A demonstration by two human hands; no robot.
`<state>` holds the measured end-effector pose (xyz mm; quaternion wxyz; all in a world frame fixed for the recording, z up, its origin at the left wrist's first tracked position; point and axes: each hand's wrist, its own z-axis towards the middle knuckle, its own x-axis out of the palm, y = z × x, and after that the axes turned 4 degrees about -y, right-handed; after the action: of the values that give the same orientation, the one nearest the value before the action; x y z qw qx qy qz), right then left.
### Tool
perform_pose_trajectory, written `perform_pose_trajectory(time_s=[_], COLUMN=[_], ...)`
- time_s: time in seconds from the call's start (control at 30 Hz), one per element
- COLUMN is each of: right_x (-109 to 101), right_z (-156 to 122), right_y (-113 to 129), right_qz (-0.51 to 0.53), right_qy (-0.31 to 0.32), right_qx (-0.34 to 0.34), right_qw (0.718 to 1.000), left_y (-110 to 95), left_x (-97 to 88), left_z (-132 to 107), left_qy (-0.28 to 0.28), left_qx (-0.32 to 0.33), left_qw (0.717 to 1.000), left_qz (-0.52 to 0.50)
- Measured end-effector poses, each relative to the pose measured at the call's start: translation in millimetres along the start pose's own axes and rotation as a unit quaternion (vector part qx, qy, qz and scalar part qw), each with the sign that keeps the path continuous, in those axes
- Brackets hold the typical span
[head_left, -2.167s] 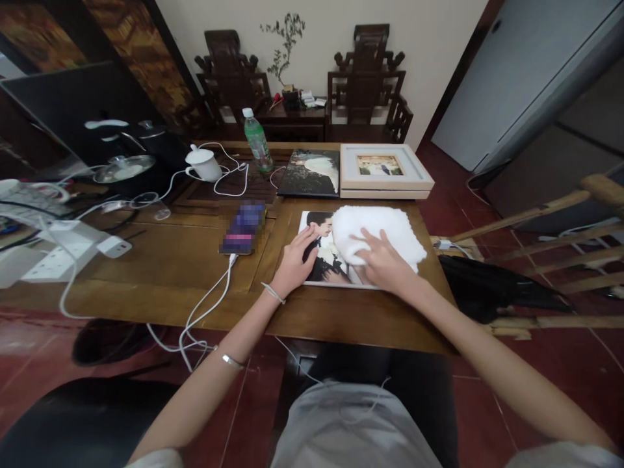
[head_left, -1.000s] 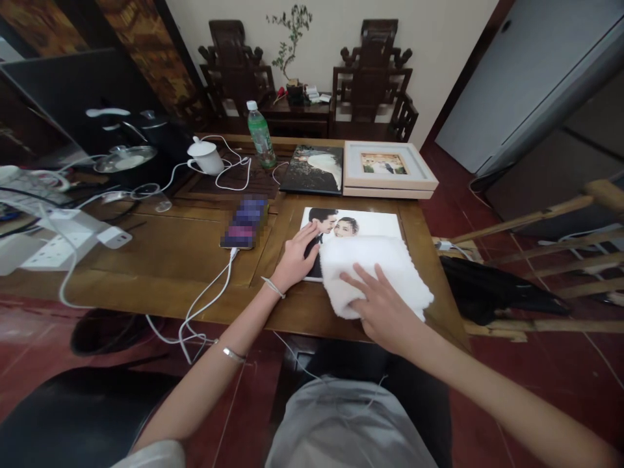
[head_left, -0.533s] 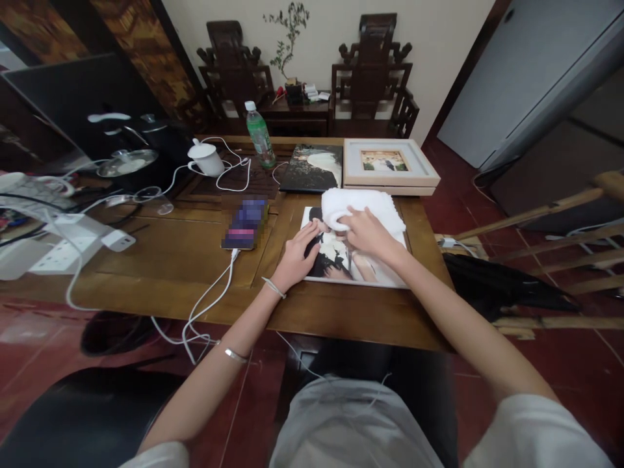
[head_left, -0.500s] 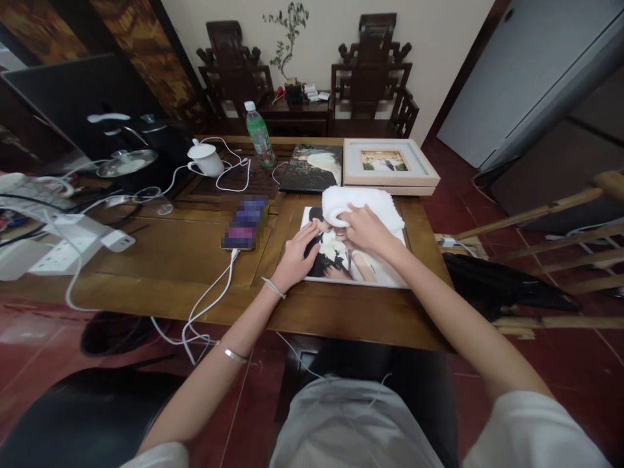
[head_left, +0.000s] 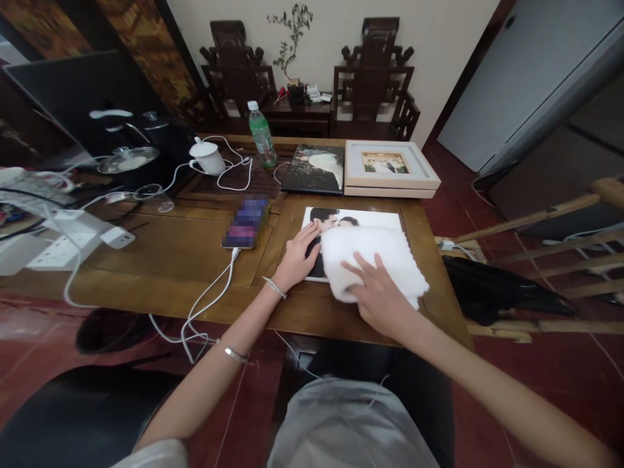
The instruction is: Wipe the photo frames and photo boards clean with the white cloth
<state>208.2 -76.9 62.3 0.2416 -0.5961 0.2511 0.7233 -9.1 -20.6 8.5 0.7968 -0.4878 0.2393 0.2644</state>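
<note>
On the near part of the wooden table lies a photo panel (head_left: 373,218) with a white edge, printed with two people. My left hand (head_left: 299,253) rests flat on its left side, fingers stretched out. My right hand (head_left: 379,298) presses on a folded white towel (head_left: 390,250), with the towel's fold caught under the fingers and thumb. The towel covers the panel's lower right and hangs past its near edge onto the table. Much of the print is hidden under it.
Behind the panel lie a dark photo panel (head_left: 314,170) and a pale framed picture (head_left: 390,170). To the left are a charging phone (head_left: 246,222), a green-labelled bottle (head_left: 262,136), a white lidded cup (head_left: 207,158) and a power strip (head_left: 65,244) with loose cables.
My right hand has drawn the towel toward me, from the panel's upper right to its lower right and over the near edge. My left hand has stayed in place.
</note>
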Motion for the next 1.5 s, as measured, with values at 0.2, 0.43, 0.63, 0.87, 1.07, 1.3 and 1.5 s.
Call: perform_pose_trajectory(time_s=[0.2,0.43,0.63,0.87,1.07,1.3,1.5], right_x=[-10.6,2.7,10.5,8.1,-16.3,-0.4,1.7], right_z=[-5.9,67.9,97.9,43.7,9.4,51.7,126.3], right_y=[-7.3,-64.3,-39.9,3.2,-23.8,-67.6,-56.2], right_qz=[0.032,-0.014,-0.022,0.031,0.081,0.017,0.063], right_qy=[0.009,-0.033,-0.006,0.018,0.056,-0.003,-0.015], right_qx=[0.026,0.114,0.054,-0.14,-0.094,0.068,0.054], right_qw=[0.999,0.993,0.998,0.99,0.991,0.998,0.996], left_y=[2.8,-1.4,-10.2,-9.2,-4.6,-1.2,0.7], left_x=[1.4,-1.1,-9.7,-12.3,-4.9,-1.4,-0.7], left_z=[-0.8,-1.0,-4.2,-8.4,-6.5,-4.0,-3.8], left_qy=[-0.002,-0.014,-0.092,-0.105,-0.008,0.017,0.014], left_qx=[0.006,0.006,0.02,0.02,0.027,0.024,0.027], left_qw=[1.0,1.0,0.992,0.989,0.999,0.999,0.999], left_qz=[0.004,-0.023,-0.086,-0.098,-0.034,0.026,0.041])
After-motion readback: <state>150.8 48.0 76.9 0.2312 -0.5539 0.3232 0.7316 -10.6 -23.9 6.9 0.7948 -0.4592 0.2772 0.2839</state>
